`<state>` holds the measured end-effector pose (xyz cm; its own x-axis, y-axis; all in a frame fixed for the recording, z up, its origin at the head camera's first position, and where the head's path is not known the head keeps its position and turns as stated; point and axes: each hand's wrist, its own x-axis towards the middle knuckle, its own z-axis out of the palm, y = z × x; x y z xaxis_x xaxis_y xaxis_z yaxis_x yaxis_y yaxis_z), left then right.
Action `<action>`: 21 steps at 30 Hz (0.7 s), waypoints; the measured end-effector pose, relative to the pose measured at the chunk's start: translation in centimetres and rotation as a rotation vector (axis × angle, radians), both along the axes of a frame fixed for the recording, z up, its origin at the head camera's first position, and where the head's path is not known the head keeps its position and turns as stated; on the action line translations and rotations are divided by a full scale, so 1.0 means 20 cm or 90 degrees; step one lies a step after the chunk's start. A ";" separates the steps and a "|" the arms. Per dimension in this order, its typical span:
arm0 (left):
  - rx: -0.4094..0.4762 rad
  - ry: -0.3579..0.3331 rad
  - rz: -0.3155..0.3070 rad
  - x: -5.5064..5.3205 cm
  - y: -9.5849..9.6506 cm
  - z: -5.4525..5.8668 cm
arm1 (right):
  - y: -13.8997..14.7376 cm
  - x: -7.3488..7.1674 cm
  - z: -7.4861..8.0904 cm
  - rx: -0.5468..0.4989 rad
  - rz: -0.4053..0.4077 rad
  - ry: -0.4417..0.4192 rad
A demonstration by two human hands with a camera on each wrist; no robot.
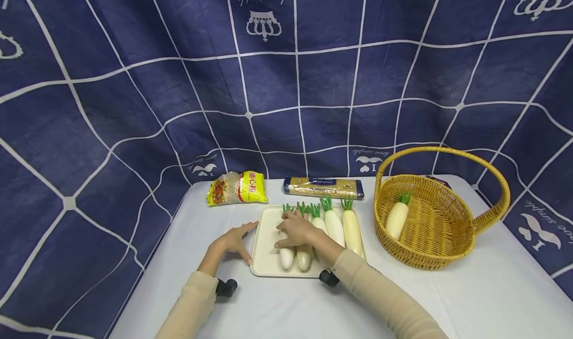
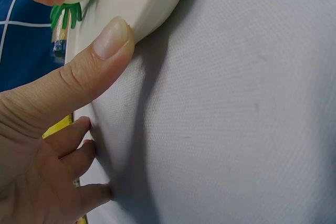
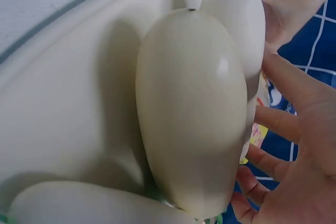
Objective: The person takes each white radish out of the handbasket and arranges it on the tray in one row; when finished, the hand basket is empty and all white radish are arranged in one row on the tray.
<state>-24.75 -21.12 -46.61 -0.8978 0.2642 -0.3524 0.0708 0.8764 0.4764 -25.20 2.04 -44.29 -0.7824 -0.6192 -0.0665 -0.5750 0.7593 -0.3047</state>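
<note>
Several white radishes with green tops lie side by side on a cream tray [image 1: 268, 273]. My right hand [image 1: 295, 228] reaches over them, fingers spread, its fingertips against the left side of the leftmost white radish [image 1: 287, 259]. In the right wrist view a second radish [image 3: 191, 108] stands in front and partly hides that contact. My left hand [image 1: 233, 240] is at the tray's left edge, its thumb [image 2: 113, 40] touching the rim and its fingers spread apart. Another radish [image 1: 397, 219] lies inside the wicker basket [image 1: 429, 259], to the right of the tray.
A yellow bag [image 1: 237, 187] of food sits behind the tray on the left, and a long blue-ended packet [image 1: 323, 187] lies behind it. The basket's tall handle [image 1: 438, 150] arches over it. A dark blue checked cloth [image 1: 313, 85] hangs behind the white tabletop [image 1: 286, 309].
</note>
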 end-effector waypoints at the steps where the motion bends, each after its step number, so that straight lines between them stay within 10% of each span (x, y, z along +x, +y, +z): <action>1: 0.002 0.000 0.003 0.00 0.00 0.00 | 0.01 0.00 0.00 -0.013 0.003 -0.007; 21: 0.008 0.026 -0.006 0.01 0.00 0.00 | 0.34 -0.08 0.11 -0.247 0.074 -0.063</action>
